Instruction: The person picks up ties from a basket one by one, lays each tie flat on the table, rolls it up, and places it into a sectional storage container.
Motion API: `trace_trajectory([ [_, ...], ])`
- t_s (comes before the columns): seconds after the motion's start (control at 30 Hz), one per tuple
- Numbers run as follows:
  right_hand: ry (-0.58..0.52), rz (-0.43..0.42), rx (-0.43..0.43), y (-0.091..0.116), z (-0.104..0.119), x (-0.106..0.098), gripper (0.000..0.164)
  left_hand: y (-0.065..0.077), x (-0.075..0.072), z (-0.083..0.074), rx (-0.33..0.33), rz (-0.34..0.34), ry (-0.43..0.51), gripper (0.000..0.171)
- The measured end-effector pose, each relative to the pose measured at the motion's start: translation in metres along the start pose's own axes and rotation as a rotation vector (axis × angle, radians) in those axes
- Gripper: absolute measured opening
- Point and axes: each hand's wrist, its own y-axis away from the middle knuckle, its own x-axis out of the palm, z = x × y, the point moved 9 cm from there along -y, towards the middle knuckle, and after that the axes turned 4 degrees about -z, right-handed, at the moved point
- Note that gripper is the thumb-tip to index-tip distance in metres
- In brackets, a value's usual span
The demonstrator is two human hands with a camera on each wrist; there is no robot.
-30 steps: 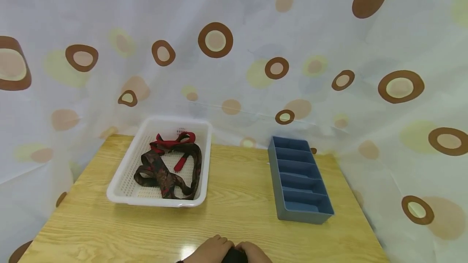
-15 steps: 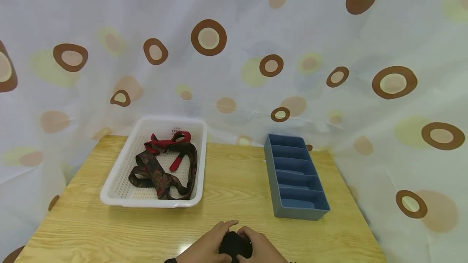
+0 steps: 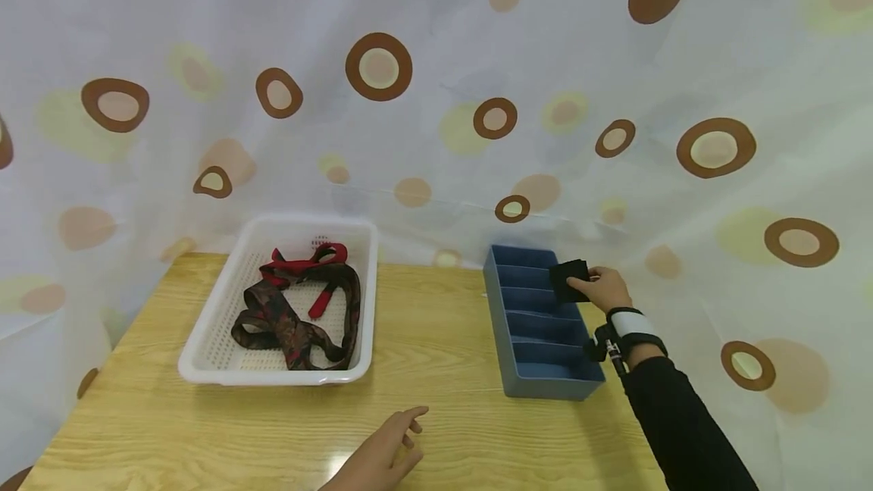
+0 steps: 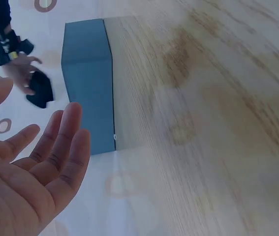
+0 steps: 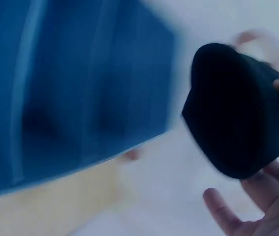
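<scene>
My right hand point(image 3: 608, 290) pinches a folded black cloth piece point(image 3: 563, 279) over the right rim of the blue-grey divided box point(image 3: 551, 389), towards its back compartments. In the right wrist view the cloth point(image 5: 228, 113) is a thick, dark, rounded bundle. Thumb and fingers grip its right end there, with the box's blurred compartments to the left. My left hand point(image 3: 382, 451) hovers low over the front middle of the table, holding nothing. Its palm and loosely bent fingers point(image 4: 63, 147) show in the left wrist view.
At the left stands a white perforated basket point(image 3: 273, 378) containing a dark patterned necktie point(image 3: 289, 324) and a red and black strip point(image 3: 300, 267). Both containers rest on a wooden table point(image 3: 436, 339). A spotted white curtain point(image 3: 423, 135) hangs behind and along the sides.
Both hands were together on the black cloth at the front of the table. The right hand has carried it up and right to the box; the left hand has let go and stayed near the front.
</scene>
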Motion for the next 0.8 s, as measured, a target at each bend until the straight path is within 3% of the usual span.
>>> trace_trajectory([
  [0.1,0.089,0.051,0.013,-0.044,-0.047,0.034,0.076,0.003,-0.001,0.002,0.021,-0.001,-0.014,0.054],
  [0.2,0.155,0.109,0.088,-0.061,-0.07,0.062,0.077,0.006,-0.003,0.003,0.039,-0.001,-0.02,0.054],
  [0.3,0.223,0.156,0.198,-0.053,-0.062,0.075,0.074,0.008,-0.005,0.005,0.046,0.002,-0.014,0.053],
  [0.43,0.275,0.144,0.217,-0.04,-0.039,0.077,0.07,0.009,-0.006,0.009,0.061,-0.007,-0.023,0.052],
  [0.57,0.289,0.177,0.198,-0.039,-0.03,0.087,0.068,0.009,-0.008,0.01,0.103,-0.026,-0.038,0.051],
  [0.7,0.237,0.271,0.159,-0.043,-0.033,0.102,0.049,0.009,-0.009,0.011,0.114,-0.031,-0.047,0.051],
  [0.8,0.266,0.341,0.166,-0.07,-0.068,0.124,0.056,0.009,-0.011,0.014,0.096,-0.032,-0.053,0.05],
])
